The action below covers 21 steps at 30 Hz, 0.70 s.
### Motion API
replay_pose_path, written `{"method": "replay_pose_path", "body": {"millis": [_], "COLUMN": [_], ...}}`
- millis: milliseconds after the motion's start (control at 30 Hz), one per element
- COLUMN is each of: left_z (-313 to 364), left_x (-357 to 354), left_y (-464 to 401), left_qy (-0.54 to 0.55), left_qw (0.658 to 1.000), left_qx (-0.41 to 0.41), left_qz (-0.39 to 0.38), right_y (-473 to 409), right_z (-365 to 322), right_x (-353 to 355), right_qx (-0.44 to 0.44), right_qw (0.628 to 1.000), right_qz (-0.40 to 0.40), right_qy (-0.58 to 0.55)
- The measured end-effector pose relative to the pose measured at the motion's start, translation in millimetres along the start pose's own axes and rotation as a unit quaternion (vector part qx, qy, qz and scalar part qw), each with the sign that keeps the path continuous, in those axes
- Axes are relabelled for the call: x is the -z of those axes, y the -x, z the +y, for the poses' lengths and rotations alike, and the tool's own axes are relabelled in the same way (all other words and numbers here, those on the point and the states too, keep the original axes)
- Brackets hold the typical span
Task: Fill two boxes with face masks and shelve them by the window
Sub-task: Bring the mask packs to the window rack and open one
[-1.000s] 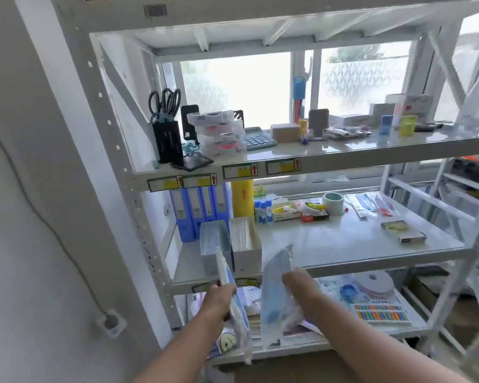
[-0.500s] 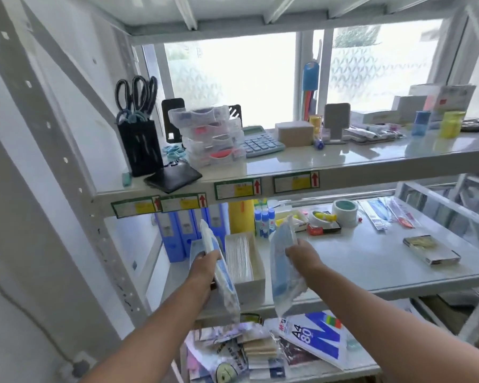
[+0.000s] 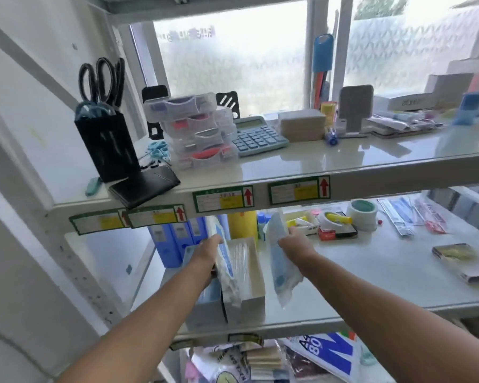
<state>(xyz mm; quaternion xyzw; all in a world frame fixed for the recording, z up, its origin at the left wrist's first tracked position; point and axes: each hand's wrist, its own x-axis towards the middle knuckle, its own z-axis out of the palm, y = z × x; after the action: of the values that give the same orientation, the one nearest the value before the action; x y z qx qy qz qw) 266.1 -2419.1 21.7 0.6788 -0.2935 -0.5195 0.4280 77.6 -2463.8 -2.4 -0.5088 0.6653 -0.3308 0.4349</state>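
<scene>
Two open boxes stand side by side at the left of the middle shelf [image 3: 371, 286]: a blue-grey box [image 3: 205, 313] and a white box [image 3: 246, 275] filled with white masks. My left hand [image 3: 205, 254] grips a clear pack of blue face masks [image 3: 224, 264], held upright over the two boxes. My right hand [image 3: 295, 241] grips a second plastic pack of blue masks [image 3: 281, 266], hanging just right of the white box above the bare shelf.
Blue binders [image 3: 174, 239] and a yellow tube [image 3: 242, 223] stand behind the boxes. Tape rolls [image 3: 364, 212], glue and pens lie at mid shelf, a small box [image 3: 454, 252] to the right. The upper shelf holds scissors [image 3: 103, 81], stacked clear cases [image 3: 197, 128], a calculator [image 3: 257, 136].
Both hands have risen from the lower shelf level to the middle shelf with their mask packs. The view has moved closer to the shelving.
</scene>
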Motion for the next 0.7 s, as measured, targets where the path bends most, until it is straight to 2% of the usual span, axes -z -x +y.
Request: {"method": "replay_pose_path", "body": {"millis": [267, 400, 500, 567, 700], "left_z": [14, 10, 6, 5, 1], "left_x": [-52, -83, -106, -120, -135], "left_y": [-12, -14, -16, -14, -18], "left_qy": [0.000, 0.058, 0.093, 0.090, 0.043], "left_qw": [0.999, 0.994, 0.986, 0.982, 0.985], "left_qx": [0.008, 0.002, 0.028, 0.041, 0.055], "left_qz": [-0.051, -0.089, -0.132, -0.158, -0.161], "right_y": [-19, -26, -29, -32, -36], "right_z": [15, 21, 25, 25, 25], "right_x": [15, 24, 27, 27, 29], "right_qx": [-0.035, -0.053, -0.057, -0.063, -0.061], "right_qw": [0.999, 0.998, 0.997, 0.996, 0.994], "right_qz": [-0.010, -0.013, -0.002, 0.001, -0.010], "right_qy": [0.002, -0.008, -0.041, -0.067, -0.085]}}
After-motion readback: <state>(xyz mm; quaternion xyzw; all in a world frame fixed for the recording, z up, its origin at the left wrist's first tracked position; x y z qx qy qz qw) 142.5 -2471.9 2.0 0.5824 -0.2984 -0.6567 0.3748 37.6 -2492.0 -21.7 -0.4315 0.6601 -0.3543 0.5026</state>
